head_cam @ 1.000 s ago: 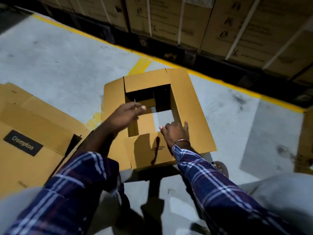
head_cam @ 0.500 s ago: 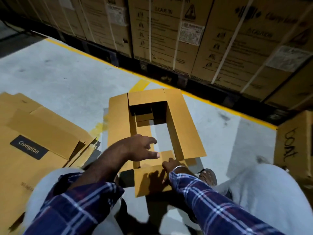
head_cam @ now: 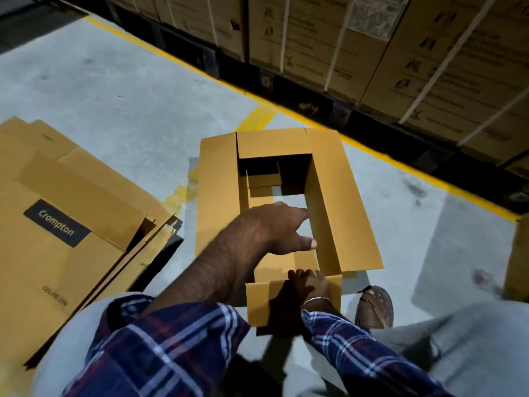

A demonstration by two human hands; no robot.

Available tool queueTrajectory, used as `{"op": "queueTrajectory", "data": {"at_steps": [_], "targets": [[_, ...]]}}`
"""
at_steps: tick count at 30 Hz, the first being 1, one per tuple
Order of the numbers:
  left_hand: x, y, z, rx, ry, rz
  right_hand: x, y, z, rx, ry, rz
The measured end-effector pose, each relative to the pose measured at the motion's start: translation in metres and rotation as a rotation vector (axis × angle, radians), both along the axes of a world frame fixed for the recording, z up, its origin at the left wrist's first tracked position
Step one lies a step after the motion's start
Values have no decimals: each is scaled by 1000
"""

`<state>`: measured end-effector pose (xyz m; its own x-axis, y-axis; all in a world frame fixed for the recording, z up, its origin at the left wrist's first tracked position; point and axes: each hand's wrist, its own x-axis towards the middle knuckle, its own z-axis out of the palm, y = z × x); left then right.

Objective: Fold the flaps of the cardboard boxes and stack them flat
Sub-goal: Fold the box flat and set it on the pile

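An open brown cardboard box (head_cam: 217, 179) stands on the grey floor, its four top flaps spread outward and the floor showing through its open bottom. My left hand (head_cam: 279, 229) hovers over the box's opening with fingers extended toward the right wall, holding nothing. My right hand (head_cam: 310, 285) rests on the near flap (head_cam: 259, 303) at its fold line, fingers laid over the edge. To the left lies a stack of flattened boxes (head_cam: 65, 233) with a black Crompton label.
A row of strapped cartons (head_cam: 329, 32) on dark pallets lines the far side behind a yellow floor line (head_cam: 177, 57). Another carton (head_cam: 519, 259) stands at the right edge. My shoe (head_cam: 375, 306) is beside the near flap.
The view has shifted closer to the box. My left hand has reached further right over the opening. My right hand stays on the near flap, which now lies lower and nearer to me.
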<state>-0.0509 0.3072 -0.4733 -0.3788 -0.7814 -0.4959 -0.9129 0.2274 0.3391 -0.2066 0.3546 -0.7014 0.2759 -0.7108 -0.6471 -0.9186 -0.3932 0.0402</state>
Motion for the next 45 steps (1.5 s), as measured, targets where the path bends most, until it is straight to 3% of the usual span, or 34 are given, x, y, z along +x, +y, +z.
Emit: {"op": "queueTrajectory", "data": {"at_steps": [9,19,31,37,45], "targets": [[-2,-11,-5,17,-9,-27,7,-22,-22,-83,-61,15],[22,-2,-3,53,-17,32,4,-25,-7,-22,-123,-83],[37,10,-5,78,-27,125,-12,-24,33,-25,-91,-23],[23,16,-9,92,-8,112,-16,-11,13,32,-39,19],[31,1,-24,111,-3,93,-8,-25,12,-73,-67,59]]}}
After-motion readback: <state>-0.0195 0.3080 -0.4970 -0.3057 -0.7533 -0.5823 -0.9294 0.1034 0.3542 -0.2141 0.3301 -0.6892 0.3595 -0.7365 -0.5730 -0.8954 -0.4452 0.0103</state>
